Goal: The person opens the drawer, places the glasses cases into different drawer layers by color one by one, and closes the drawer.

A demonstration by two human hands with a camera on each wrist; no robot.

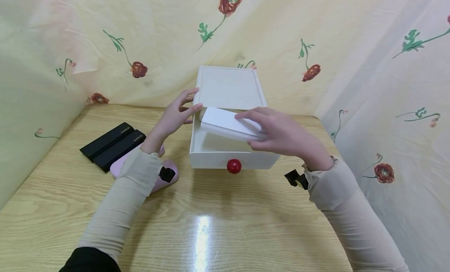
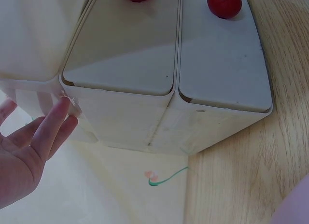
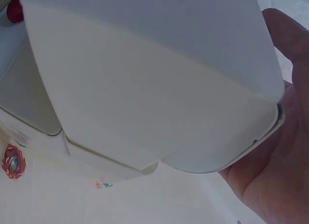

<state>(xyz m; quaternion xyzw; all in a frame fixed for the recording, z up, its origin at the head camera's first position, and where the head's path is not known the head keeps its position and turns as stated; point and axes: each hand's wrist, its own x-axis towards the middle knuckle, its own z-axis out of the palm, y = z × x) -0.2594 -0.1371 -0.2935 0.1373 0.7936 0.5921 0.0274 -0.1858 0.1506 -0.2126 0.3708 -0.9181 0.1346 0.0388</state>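
Observation:
A white drawer (image 1: 235, 160) with a red ball knob (image 1: 234, 166) is pulled out from a white drawer unit (image 1: 230, 86). My right hand (image 1: 277, 132) grips a long white box (image 1: 226, 121) with dark lettering near one end. The box lies tilted over the drawer, its left end down inside. My left hand (image 1: 175, 115) is at the unit's left side, thumb and fingers spread and fingertips right at its edge. In the left wrist view, the fingers of my left hand (image 2: 41, 137) reach the side of the upper drawer section.
Left of the unit, two black cases (image 1: 121, 147) with pale lettering lie side by side on the wooden table (image 1: 225, 217). Lilac objects (image 1: 170, 168) lie partly under my left wrist. Lower drawers (image 2: 219, 60) show red knobs. Flowered cloth (image 1: 168, 37) hangs behind.

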